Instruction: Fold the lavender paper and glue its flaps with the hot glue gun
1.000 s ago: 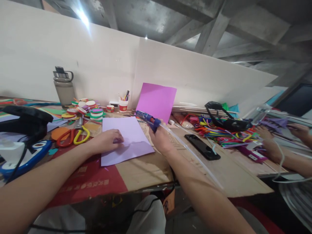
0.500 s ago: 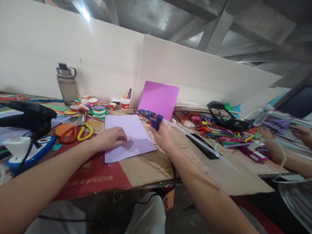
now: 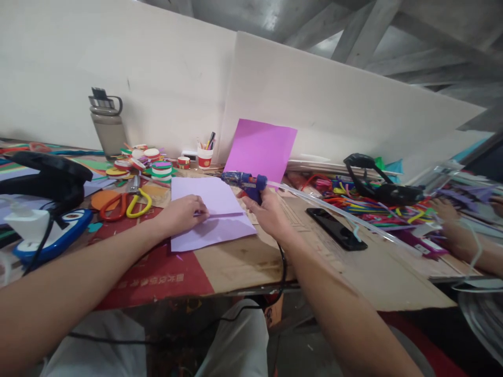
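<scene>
Lilac paper sheet (image 3: 220,197), frame centre: likely light, easily creased; I'd take its edges. My left hand (image 3: 183,213) touches it, pinch unclear; my right hand (image 3: 272,213) grips the blue plastic glue gun (image 3: 247,181).

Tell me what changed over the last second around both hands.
The right hand turned the glue gun; its clear stick swung forward, past the phone in view. Nothing was taken up or let go. The left hand stayed on the lilac sheet.
</scene>
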### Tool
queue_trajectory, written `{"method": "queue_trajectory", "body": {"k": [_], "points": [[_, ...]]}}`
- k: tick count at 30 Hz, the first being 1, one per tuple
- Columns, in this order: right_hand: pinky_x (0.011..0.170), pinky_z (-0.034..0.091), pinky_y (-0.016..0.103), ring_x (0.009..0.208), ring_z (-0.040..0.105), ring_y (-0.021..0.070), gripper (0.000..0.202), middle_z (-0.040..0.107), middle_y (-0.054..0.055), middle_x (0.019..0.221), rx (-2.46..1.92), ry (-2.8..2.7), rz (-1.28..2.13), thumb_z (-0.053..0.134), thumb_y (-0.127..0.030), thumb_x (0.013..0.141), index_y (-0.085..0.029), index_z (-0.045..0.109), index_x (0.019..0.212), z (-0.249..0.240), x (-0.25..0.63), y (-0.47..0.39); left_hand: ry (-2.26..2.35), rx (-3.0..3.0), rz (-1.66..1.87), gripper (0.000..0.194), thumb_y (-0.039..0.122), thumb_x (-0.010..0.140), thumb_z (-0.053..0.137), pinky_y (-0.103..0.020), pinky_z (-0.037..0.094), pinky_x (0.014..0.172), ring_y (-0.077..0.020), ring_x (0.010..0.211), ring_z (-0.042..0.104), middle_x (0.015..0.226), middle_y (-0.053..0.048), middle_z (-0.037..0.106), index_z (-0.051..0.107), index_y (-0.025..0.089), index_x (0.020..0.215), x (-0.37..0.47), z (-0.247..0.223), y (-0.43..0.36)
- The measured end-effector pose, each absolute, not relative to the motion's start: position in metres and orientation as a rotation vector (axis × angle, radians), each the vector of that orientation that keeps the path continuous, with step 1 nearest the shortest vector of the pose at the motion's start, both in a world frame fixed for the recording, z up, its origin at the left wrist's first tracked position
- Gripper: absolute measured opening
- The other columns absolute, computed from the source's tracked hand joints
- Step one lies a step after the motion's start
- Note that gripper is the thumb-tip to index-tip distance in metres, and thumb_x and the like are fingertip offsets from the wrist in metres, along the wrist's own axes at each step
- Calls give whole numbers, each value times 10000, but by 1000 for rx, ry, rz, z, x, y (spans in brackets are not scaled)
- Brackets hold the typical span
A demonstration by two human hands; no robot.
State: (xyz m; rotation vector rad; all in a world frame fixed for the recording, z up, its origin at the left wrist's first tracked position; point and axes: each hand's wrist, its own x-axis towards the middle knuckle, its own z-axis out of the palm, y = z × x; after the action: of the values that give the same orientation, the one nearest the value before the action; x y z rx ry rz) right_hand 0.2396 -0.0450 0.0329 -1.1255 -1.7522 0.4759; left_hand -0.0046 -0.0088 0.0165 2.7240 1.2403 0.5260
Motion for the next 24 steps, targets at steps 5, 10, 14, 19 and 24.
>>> {"method": "queue_trajectory", "body": {"k": [5,10,14,19,24], "points": [[767,462,331,872,592,200,262,660,54,966,-1163,-1883,360,529,-334,840,-196,596,1054,38,242,-52,1331,2424,605,260,389,797,554,-252,446,680,-164,755,620,852,-23,699,715,191,844,-8,14,2],[809,444,354,896,588,215,250,655,81,994,-1195,-2072,296,536,-299,851,-158,594,1049,43,251,-63,1292,2429,590,307,434,791,542,-253,444,692,-176,783,627,861,-23,708,726,194,840,-10,13,5],[788,449,360,872,591,221,215,660,90,955,-1235,-2163,295,542,-300,859,-159,613,1005,40,258,-69,1283,2401,602,307,452,785,541,-253,446,734,-185,836,631,895,-9,712,734,219,840,-9,13,4],[812,451,338,933,599,225,222,662,85,1016,-1267,-2231,325,547,-278,859,-187,609,1052,37,254,-73,1265,2375,613,288,428,780,551,-255,443,747,-179,821,633,893,-7,712,735,217,848,-8,12,5],[846,431,322,977,589,228,201,657,98,1034,-1397,-2277,267,537,-280,867,-172,605,1023,36,249,-75,1248,2421,635,314,468,795,547,-254,433,733,-174,828,621,885,-10,705,731,218,838,-6,12,3]]}}
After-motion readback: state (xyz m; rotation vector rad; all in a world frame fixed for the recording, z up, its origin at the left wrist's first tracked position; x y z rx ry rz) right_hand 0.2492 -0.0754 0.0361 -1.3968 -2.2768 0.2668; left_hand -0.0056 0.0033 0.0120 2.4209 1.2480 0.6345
